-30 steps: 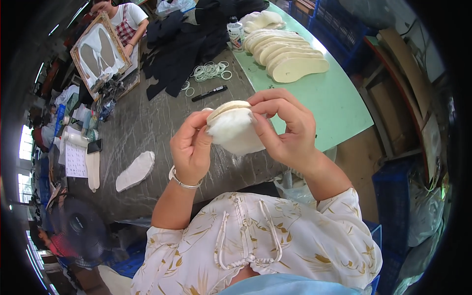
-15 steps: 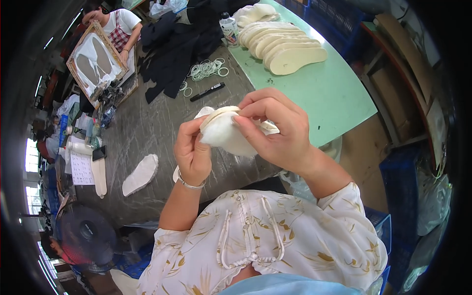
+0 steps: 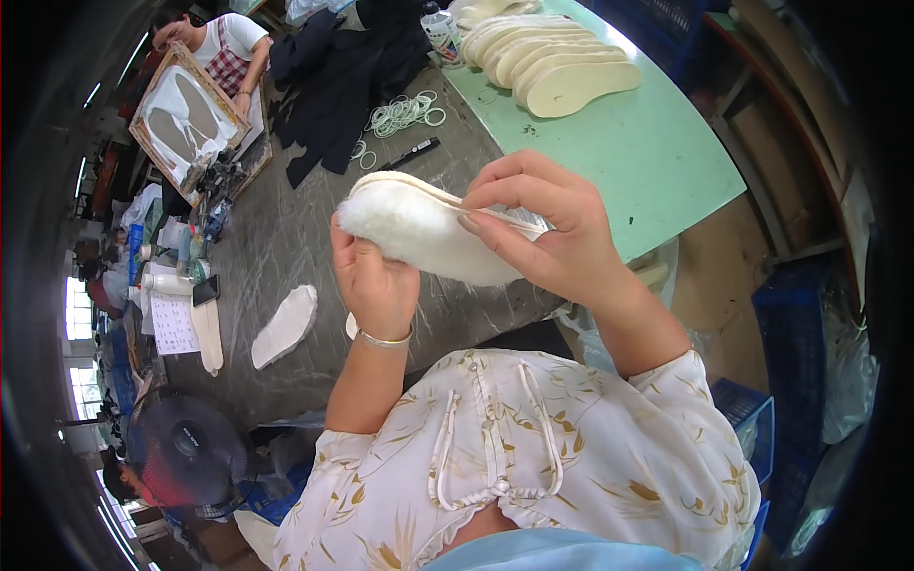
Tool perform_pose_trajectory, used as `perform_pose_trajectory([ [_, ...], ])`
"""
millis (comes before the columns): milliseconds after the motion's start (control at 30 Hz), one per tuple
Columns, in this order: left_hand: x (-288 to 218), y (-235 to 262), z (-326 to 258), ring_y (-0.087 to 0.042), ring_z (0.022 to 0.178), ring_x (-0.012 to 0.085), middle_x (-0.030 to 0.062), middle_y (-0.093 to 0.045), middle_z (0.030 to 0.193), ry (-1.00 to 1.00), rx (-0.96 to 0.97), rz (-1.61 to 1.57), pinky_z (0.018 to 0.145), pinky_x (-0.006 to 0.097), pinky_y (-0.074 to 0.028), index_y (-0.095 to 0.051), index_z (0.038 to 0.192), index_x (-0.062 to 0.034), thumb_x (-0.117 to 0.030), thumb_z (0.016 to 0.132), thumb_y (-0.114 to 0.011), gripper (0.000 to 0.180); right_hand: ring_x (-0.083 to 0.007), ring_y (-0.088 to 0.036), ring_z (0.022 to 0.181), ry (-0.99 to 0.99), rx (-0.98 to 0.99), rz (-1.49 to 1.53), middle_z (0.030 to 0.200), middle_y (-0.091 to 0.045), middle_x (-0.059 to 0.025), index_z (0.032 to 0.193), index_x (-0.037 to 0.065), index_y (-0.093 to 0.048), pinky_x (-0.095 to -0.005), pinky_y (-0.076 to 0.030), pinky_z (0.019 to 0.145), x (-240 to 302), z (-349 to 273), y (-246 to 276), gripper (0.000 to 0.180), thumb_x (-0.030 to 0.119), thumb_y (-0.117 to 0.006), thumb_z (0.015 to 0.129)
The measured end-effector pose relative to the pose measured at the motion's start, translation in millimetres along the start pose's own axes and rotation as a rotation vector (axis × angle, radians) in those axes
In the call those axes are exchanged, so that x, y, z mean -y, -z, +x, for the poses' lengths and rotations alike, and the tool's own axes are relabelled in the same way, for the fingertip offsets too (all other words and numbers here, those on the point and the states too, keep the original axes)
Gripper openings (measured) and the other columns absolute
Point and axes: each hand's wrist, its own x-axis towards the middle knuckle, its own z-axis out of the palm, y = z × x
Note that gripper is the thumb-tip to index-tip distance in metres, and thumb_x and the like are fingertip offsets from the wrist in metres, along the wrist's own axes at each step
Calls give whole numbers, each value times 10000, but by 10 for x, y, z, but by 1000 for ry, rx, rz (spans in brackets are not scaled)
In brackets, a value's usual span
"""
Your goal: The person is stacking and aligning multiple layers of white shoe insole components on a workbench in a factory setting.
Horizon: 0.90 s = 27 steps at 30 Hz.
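Between my hands is a white fleecy insole (image 3: pixel 428 238), its fluffy face toward me, with thin cream layers showing along its far edge. My left hand (image 3: pixel 379 295) is closed on its broad left end, fingers partly hidden behind it. At the far edge, my right hand (image 3: pixel 562 224) pinches the layers between thumb and fingers, near the narrower right end. Flat on the dark table below lies another white insole (image 3: pixel 286 326). Part of a further pale piece (image 3: pixel 351 326) peeks out beside my left wrist.
Cream insoles (image 3: pixel 581 88) lie in an overlapping row on a green board (image 3: pixel 666 162), near a bottle (image 3: pixel 441 36). A black marker (image 3: pixel 412 152), pale rubber bands (image 3: pixel 400 116) and black cloth (image 3: pixel 328 86) lie beyond my hands. A fan (image 3: pixel 186 443) stands left; a co-worker (image 3: pixel 228 57) holds a wooden frame (image 3: pixel 148 128).
The insole has turned and straightened, so more of its fleecy length shows. My left hand has shifted slightly up with its broad end; my right hand still pinches the edge.
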Motion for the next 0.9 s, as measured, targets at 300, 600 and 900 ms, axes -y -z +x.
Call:
perform_pose_trajectory([
  [300,20,15,-33,-557,1128,238,117,-541,1237,-40,-5,68,977,427,-456,-448,1254,-50,-122,1001,-388,270,-230,-618,752,42,-37,-94,843,-626,-76,799,36,-647,-320,-510,643,-41,-30,-89,117,24,-721,710],
  [600,12,-10,-91,-557,1091,198,113,-556,1200,-20,2,133,961,363,-443,-420,1244,-40,-130,988,-442,272,-221,-642,710,51,-45,-99,783,-627,-86,778,29,-578,-305,-538,631,-50,-72,-172,119,3,-679,721],
  [900,-32,14,34,-552,1128,232,120,-537,1234,40,-178,28,972,416,-463,-445,1259,-30,-133,1007,-373,282,-126,-622,864,-439,152,424,912,-667,-87,1119,-23,-627,-256,-502,788,-256,-102,-127,234,52,-559,908],
])
